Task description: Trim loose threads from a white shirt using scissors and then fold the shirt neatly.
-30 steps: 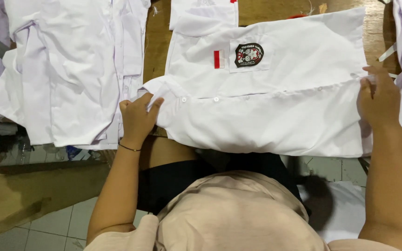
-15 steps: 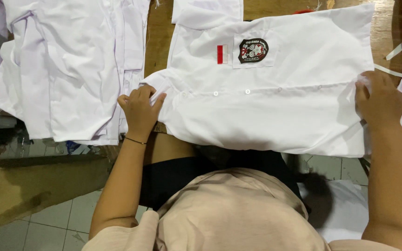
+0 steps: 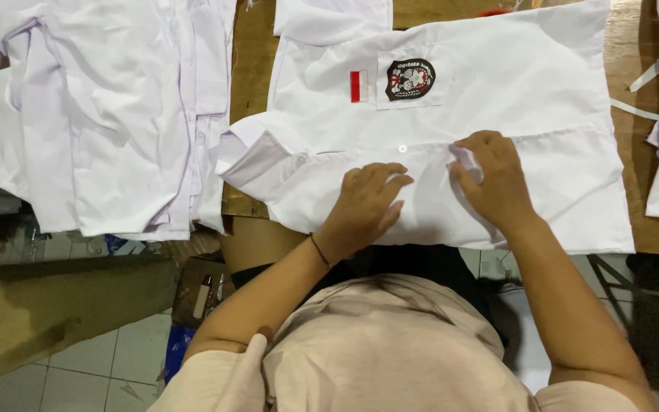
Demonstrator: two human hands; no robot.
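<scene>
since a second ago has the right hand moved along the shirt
Yes. The right hand has slid inward from the shirt's right edge toward the button line at its middle, and is now close to the left hand.

Left hand (image 3: pixel 366 200) lies flat on the white shirt (image 3: pixel 497 91); right hand (image 3: pixel 493 179) pinches its button placket.

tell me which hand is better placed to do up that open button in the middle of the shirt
Probably the left hand: its fingertips lie just below the button. The right hand pinches shirt fabric farther off.
</scene>
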